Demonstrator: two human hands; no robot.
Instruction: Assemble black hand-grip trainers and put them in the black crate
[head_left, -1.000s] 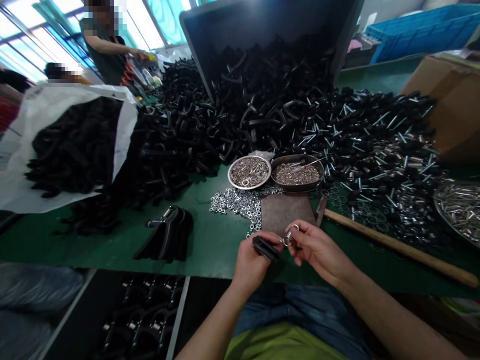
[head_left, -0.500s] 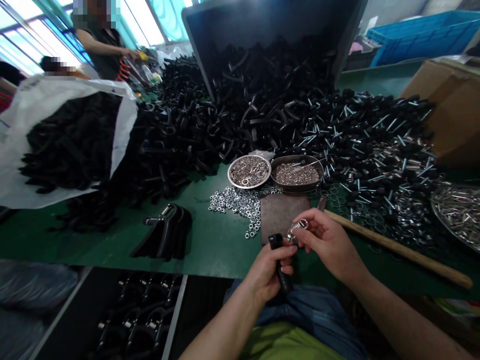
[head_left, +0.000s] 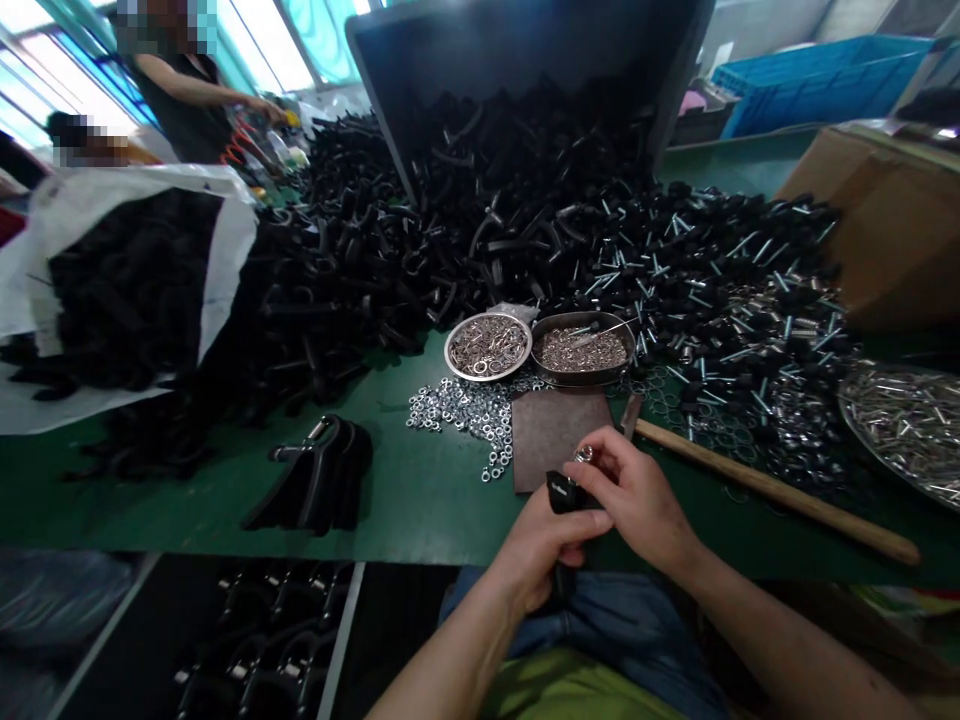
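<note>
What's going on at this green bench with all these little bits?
A person is handling parts with bare hands. The left hand grips a black part, while the right hand pinches a small shiny metal piece near its top; whether the two touch is hard to tell. Just beyond the hands lies a flat dark plate, with a wooden-handled hammer to the right. A few black pieces stand together to the left.
</note>
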